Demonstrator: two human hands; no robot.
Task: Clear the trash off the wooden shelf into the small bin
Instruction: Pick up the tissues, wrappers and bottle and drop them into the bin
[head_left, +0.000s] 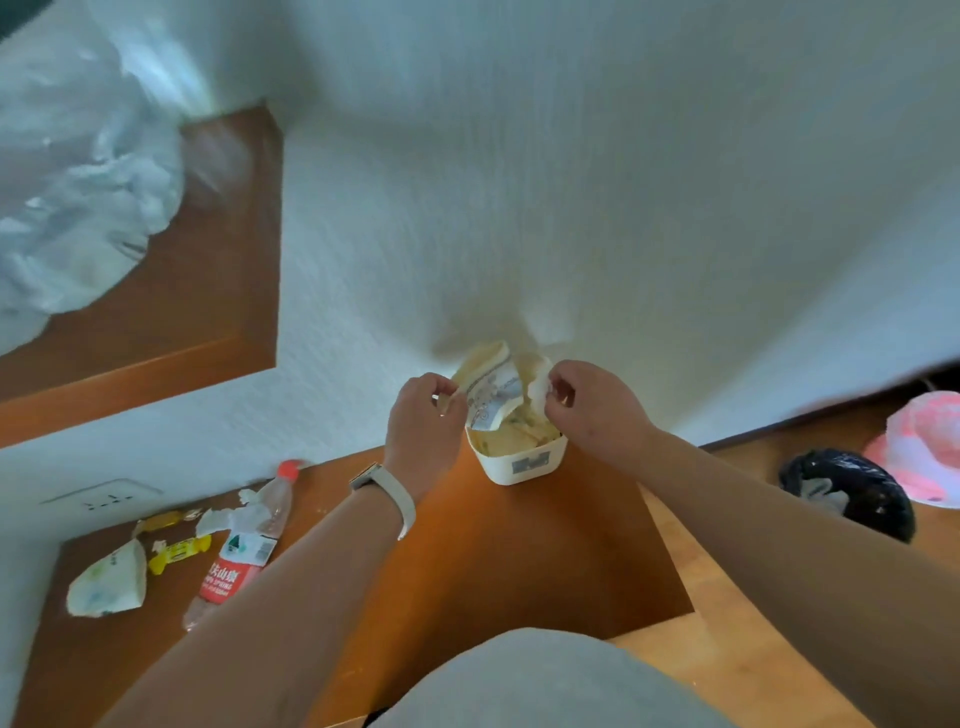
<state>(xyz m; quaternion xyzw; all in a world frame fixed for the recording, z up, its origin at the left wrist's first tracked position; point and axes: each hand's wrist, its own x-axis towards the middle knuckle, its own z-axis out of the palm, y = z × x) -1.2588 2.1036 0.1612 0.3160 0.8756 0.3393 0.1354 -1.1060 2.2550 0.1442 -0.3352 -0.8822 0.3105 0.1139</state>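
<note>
Both hands work over the small bin (519, 465) standing on the wooden shelf (519, 561) against the wall. The left hand (423, 410) pinches a printed wrapper (493, 395) by its edge, and the right hand (592, 410) pinches a white paper scrap (540, 387). Both pieces look light and limp. A plastic water bottle (244, 545) and yellow candy wrappers (179, 553) lie at the shelf's left end.
</note>
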